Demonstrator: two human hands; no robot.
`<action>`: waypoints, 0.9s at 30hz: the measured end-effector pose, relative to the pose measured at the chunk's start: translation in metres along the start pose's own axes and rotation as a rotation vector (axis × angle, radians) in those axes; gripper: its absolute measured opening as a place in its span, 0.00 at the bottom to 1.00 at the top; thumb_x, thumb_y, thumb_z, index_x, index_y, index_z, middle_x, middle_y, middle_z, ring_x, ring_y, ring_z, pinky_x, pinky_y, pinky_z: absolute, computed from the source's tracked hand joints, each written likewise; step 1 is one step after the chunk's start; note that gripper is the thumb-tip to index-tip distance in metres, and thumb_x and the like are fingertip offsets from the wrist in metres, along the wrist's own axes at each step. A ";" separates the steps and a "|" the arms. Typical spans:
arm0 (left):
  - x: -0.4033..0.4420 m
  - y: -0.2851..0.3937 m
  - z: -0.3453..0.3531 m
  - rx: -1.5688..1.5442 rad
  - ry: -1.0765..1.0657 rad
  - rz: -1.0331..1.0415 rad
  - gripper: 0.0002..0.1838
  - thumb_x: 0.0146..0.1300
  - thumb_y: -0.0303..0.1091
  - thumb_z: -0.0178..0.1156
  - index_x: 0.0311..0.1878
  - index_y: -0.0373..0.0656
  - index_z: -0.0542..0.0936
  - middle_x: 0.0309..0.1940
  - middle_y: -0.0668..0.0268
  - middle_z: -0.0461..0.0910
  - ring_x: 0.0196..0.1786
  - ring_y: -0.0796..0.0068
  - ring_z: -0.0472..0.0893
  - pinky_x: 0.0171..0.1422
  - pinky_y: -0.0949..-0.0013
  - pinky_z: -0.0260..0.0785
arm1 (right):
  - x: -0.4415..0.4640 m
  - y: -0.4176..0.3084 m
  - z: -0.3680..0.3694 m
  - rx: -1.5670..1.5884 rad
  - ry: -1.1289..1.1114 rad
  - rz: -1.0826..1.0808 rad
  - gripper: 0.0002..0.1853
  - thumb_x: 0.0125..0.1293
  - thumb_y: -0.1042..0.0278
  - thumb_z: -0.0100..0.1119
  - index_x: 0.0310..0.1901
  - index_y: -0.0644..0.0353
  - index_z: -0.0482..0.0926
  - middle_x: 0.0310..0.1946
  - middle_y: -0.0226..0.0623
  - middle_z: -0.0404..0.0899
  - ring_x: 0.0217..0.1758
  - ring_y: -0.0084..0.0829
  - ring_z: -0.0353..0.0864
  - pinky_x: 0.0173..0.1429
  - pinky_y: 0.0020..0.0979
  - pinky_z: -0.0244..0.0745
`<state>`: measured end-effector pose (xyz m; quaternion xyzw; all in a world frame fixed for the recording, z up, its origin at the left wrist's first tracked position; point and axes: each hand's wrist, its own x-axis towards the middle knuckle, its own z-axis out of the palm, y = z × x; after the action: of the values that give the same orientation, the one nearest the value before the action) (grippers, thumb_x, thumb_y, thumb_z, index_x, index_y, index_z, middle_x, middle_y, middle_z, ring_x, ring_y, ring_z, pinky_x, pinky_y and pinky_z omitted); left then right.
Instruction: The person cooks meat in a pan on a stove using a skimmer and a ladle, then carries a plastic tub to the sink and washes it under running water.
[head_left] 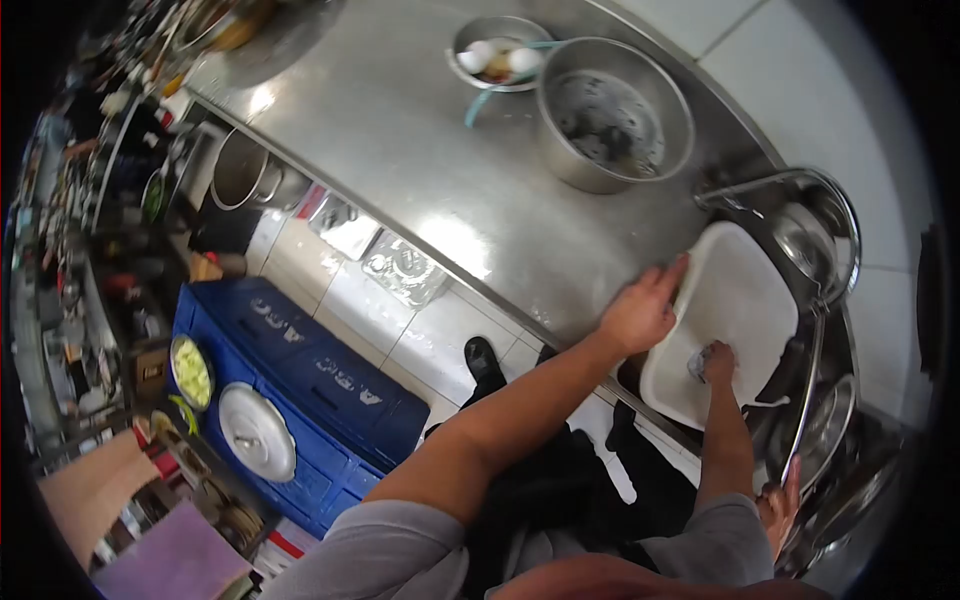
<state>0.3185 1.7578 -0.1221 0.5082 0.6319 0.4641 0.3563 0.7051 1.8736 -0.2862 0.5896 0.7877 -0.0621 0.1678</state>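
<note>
A white plastic tub (756, 275) sits tilted over the sink area on the right. My left hand (643, 312) grips its near left rim, fingers lying along the edge. Inside the tub, my right hand (719, 362) is closed around a small greyish scouring pad (697, 367), pressed to the inner wall. The pad is partly covered by my fingers, so its exact kind is hard to make out.
A curved faucet (770, 182) rises behind the tub. On the steel counter (420, 170) stand a large metal pot (612, 183) with liquid and a small bowl (500, 85) with eggs. Blue containers (300, 330) stand left. Another person's hand (780, 508) shows lower right.
</note>
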 end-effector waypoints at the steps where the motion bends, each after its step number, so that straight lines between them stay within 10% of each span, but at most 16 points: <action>1: -0.001 -0.004 0.001 0.014 0.020 -0.014 0.42 0.52 0.27 0.56 0.73 0.50 0.56 0.46 0.46 0.72 0.43 0.41 0.78 0.50 0.49 0.74 | 0.022 0.006 0.030 0.042 0.056 -0.151 0.09 0.56 0.70 0.55 0.39 0.59 0.79 0.41 0.46 0.79 0.49 0.49 0.77 0.51 0.47 0.73; 3: 0.001 -0.005 0.002 0.025 -0.082 0.083 0.41 0.53 0.25 0.55 0.74 0.51 0.56 0.43 0.49 0.72 0.39 0.44 0.79 0.46 0.49 0.75 | 0.055 -0.026 0.030 0.089 0.122 -0.322 0.09 0.56 0.69 0.56 0.38 0.59 0.78 0.41 0.46 0.79 0.49 0.49 0.77 0.51 0.47 0.73; 8: 0.003 0.001 0.003 0.103 -0.048 0.043 0.41 0.54 0.26 0.55 0.74 0.51 0.56 0.42 0.51 0.72 0.36 0.45 0.79 0.43 0.50 0.76 | 0.055 -0.121 -0.012 0.601 0.134 0.015 0.11 0.57 0.69 0.55 0.42 0.59 0.77 0.42 0.47 0.80 0.50 0.52 0.77 0.51 0.47 0.73; 10: 0.001 0.001 0.003 0.080 -0.029 0.017 0.40 0.54 0.27 0.55 0.73 0.51 0.57 0.42 0.52 0.72 0.37 0.46 0.79 0.43 0.51 0.76 | 0.059 -0.064 0.037 0.007 0.140 -0.407 0.13 0.56 0.70 0.56 0.45 0.58 0.77 0.42 0.47 0.80 0.51 0.53 0.77 0.53 0.47 0.72; 12: -0.003 -0.001 0.006 0.083 0.020 0.059 0.40 0.54 0.28 0.56 0.73 0.51 0.57 0.41 0.52 0.73 0.37 0.47 0.79 0.43 0.51 0.76 | 0.015 -0.061 0.017 0.282 0.214 -0.003 0.14 0.55 0.71 0.58 0.45 0.59 0.78 0.45 0.47 0.79 0.50 0.54 0.77 0.55 0.48 0.72; 13: -0.005 -0.002 0.007 0.081 0.049 0.098 0.39 0.54 0.28 0.56 0.72 0.51 0.58 0.41 0.53 0.73 0.38 0.48 0.79 0.44 0.52 0.76 | 0.020 -0.015 0.064 0.078 0.232 -0.218 0.19 0.52 0.66 0.64 0.45 0.62 0.72 0.39 0.44 0.77 0.47 0.45 0.78 0.49 0.45 0.74; 15: -0.008 -0.001 0.003 0.100 0.097 0.127 0.39 0.54 0.29 0.56 0.72 0.51 0.59 0.40 0.55 0.73 0.38 0.50 0.79 0.43 0.53 0.76 | -0.005 -0.021 0.041 0.966 -0.256 0.305 0.21 0.51 0.75 0.63 0.47 0.62 0.69 0.37 0.43 0.76 0.44 0.39 0.79 0.39 0.40 0.78; 18: -0.008 0.005 0.001 0.096 0.083 0.157 0.39 0.52 0.28 0.57 0.71 0.53 0.60 0.39 0.57 0.72 0.37 0.52 0.79 0.41 0.53 0.76 | -0.009 -0.019 0.051 1.019 -0.291 0.351 0.26 0.51 0.79 0.64 0.52 0.62 0.65 0.38 0.42 0.74 0.42 0.34 0.79 0.33 0.35 0.78; 23: -0.011 0.012 0.006 0.200 0.071 0.122 0.42 0.51 0.26 0.55 0.73 0.55 0.57 0.40 0.56 0.71 0.36 0.50 0.79 0.39 0.52 0.76 | 0.056 0.011 0.108 0.527 -0.009 0.056 0.23 0.58 0.77 0.58 0.56 0.62 0.66 0.50 0.45 0.74 0.51 0.39 0.77 0.48 0.40 0.77; 25: -0.012 0.010 -0.002 0.275 0.024 0.110 0.44 0.50 0.25 0.55 0.74 0.55 0.56 0.41 0.56 0.71 0.35 0.49 0.79 0.39 0.52 0.76 | 0.062 -0.037 0.086 0.794 0.022 -0.007 0.23 0.61 0.75 0.56 0.58 0.62 0.66 0.53 0.47 0.73 0.52 0.41 0.77 0.51 0.41 0.76; 27: -0.009 0.015 0.002 0.268 -0.016 0.077 0.45 0.49 0.24 0.55 0.74 0.56 0.53 0.42 0.55 0.70 0.34 0.48 0.79 0.39 0.52 0.76 | 0.073 -0.075 0.074 0.086 0.160 -0.093 0.22 0.65 0.73 0.51 0.61 0.64 0.66 0.58 0.51 0.71 0.54 0.46 0.76 0.57 0.41 0.74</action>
<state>0.3269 1.7504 -0.1081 0.5789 0.6655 0.3848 0.2719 0.6301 1.8962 -0.3878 0.5622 0.8216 -0.0563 0.0757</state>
